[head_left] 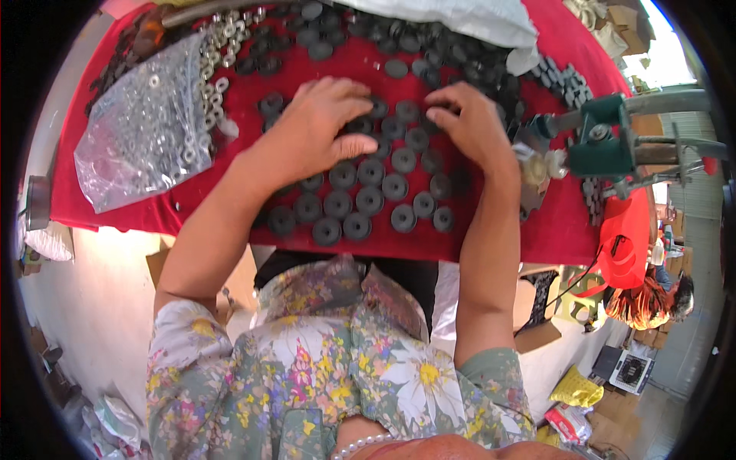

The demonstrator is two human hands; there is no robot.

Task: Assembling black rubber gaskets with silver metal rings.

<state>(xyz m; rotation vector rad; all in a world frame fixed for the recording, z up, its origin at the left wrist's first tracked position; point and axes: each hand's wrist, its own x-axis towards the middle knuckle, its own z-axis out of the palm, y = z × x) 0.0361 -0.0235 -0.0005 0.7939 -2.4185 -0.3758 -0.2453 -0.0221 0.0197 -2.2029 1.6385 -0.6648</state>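
Several black round discs with a hole in the middle lie in rough rows on the red cloth. Over the left and far part of these rows is my left hand, its fingers stretched forward and the thumb held apart. It covers some discs, so contact with them cannot be made out. To the right, my right hand hovers by the far right discs, thumb and forefinger apart with nothing visible between them. Its other fingers are partly hidden.
At the left lies a clear plastic bag of small metal rings, with loose metal rings beside it. Loose black discs heap along the far side near a white sack. A green metal tool stands at the right, near grey pieces.
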